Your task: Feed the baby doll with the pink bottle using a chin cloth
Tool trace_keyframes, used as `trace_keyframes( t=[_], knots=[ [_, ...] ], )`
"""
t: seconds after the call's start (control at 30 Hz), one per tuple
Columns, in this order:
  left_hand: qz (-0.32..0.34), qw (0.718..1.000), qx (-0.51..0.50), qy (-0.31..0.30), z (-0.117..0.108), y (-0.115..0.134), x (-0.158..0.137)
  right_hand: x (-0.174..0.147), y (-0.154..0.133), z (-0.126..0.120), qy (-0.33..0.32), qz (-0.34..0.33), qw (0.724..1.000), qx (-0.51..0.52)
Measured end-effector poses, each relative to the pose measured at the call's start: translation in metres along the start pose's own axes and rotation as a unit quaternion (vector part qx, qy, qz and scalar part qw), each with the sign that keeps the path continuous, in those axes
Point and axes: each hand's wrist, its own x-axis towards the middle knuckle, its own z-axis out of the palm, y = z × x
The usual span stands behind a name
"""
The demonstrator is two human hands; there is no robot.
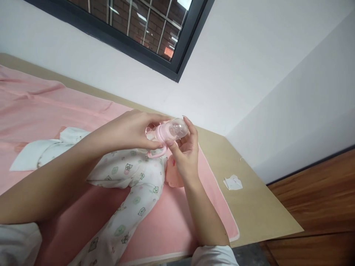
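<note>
One table [255, 218]; one pink blanket [163, 232], short of its right edge; one clothed doll [129, 168] thereon. Two hands — left hand [131, 129], right hand [189, 149] — both clasped on one bottle [164, 131] above the doll. One white tissue [233, 182] near the table's right edge.

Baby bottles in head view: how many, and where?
1: a pink and clear plastic baby bottle with a domed clear cap, between the left hand at its body and the right hand at its cap. No other shows.
</note>
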Motion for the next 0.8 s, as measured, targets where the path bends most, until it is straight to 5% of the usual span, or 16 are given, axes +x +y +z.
trace_keyframes(
  t=[0.43, 0.6, 0.8],
  knots=[
    [0.057, 0.984, -0.160, -0.051, -0.009, -0.013, 0.008, 0.009, -0.001, -0.028, -0.179, -0.021, 0.981, -0.067],
    [0.009, 0.981, -0.188, -0.036, 0.006, -0.008, 0.009, 0.008, 0.006, -0.015, -0.134, -0.007, 0.989, -0.055],
    [-0.019, 0.994, -0.107, 0.028, 0.012, 0.009, 0.004, 0.007, 0.012, -0.010, -0.086, -0.015, 0.995, -0.051]
  ],
)
